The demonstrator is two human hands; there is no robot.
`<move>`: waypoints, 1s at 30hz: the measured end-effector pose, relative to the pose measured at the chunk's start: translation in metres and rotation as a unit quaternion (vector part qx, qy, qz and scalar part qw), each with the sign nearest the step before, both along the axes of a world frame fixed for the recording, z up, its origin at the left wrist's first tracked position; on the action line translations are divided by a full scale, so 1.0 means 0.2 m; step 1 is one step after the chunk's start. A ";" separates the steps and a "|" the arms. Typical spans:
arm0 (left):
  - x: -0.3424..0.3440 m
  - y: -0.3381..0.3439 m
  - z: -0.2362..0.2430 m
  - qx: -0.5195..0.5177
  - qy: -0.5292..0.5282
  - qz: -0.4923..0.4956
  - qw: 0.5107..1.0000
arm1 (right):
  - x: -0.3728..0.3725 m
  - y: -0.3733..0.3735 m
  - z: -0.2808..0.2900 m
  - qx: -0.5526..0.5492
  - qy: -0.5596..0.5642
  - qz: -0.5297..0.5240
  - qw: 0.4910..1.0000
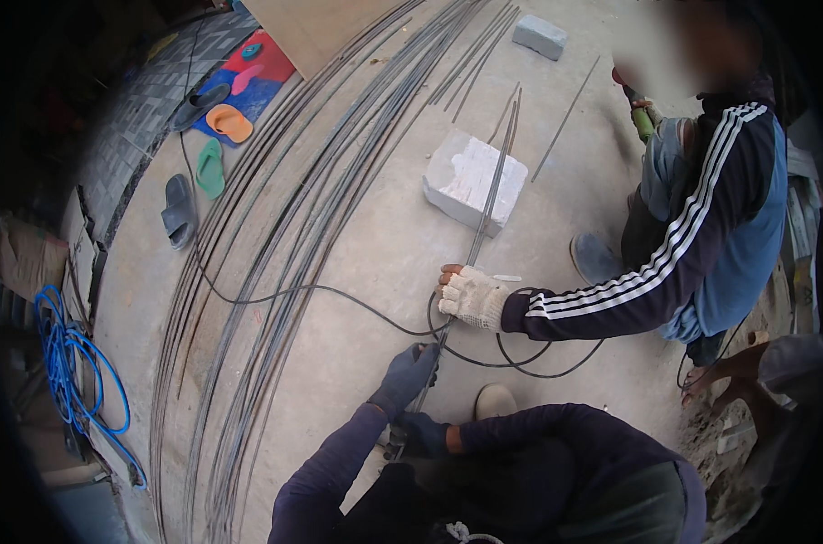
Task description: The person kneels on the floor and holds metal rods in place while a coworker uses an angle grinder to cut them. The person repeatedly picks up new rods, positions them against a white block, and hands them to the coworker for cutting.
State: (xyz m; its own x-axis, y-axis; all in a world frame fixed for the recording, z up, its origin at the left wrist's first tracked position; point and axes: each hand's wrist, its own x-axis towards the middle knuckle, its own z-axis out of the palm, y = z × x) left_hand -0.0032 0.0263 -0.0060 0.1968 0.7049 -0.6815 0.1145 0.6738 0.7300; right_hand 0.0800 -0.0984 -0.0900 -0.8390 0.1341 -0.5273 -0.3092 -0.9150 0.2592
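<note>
A thin bundle of steel rods (490,204) slants from a pale concrete block (470,177) down toward my body. My left hand (406,379), in a dark grey glove, is closed around the rods. Just below it, nearer my body, my right hand (422,435) in a dark glove is also closed on the bundle; its fingers are partly in shadow. Above my hands, a co-worker's hand (473,297) in a cream knitted glove rests over the same rods. That person's other hand holds a green power tool (643,123), partly hidden.
Many long steel rods (293,227) lie along the floor to my left. A black cable (357,295) crosses them and loops near the co-worker's hand. Slippers (179,213), a coiled blue hose (76,354) and a second block (539,37) lie farther off. Another person's legs (733,381) show at right.
</note>
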 end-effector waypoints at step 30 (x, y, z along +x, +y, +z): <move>-0.40 -1.20 0.22 0.015 0.344 -0.234 0.909 | 0.64 1.44 0.40 0.187 -0.105 -0.253 0.943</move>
State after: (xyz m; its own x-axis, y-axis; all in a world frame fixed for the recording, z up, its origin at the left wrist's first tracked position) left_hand -0.0831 -0.2135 0.0381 0.0144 0.6739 -0.7387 0.8207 0.4140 0.3937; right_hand 0.2087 0.1899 -0.0093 -0.4997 0.6990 -0.5116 -0.7397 -0.6517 -0.1678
